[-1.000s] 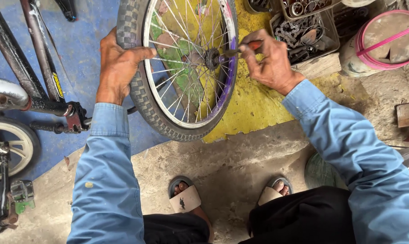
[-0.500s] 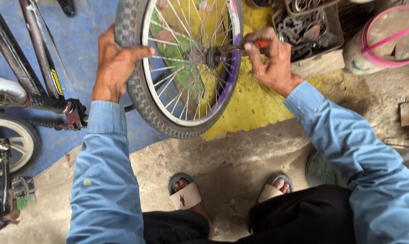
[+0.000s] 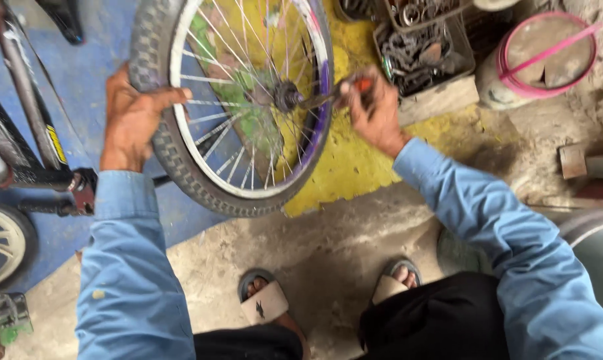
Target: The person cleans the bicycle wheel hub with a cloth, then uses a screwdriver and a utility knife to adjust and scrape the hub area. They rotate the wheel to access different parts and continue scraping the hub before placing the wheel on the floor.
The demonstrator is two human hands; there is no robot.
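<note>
My left hand (image 3: pixel 133 120) is wrapped around the tyre of a small bike wheel (image 3: pixel 238 107), holding it upright on the floor. My right hand (image 3: pixel 373 110) is closed on a tool with an orange handle (image 3: pixel 341 92), its tip right at the hub (image 3: pixel 287 95). Just right of that hand sits a crate of metal parts (image 3: pixel 421 57), with a pink-rimmed bucket (image 3: pixel 538 60) farther right. A dark bike frame (image 3: pixel 28 133) is off to the left.
</note>
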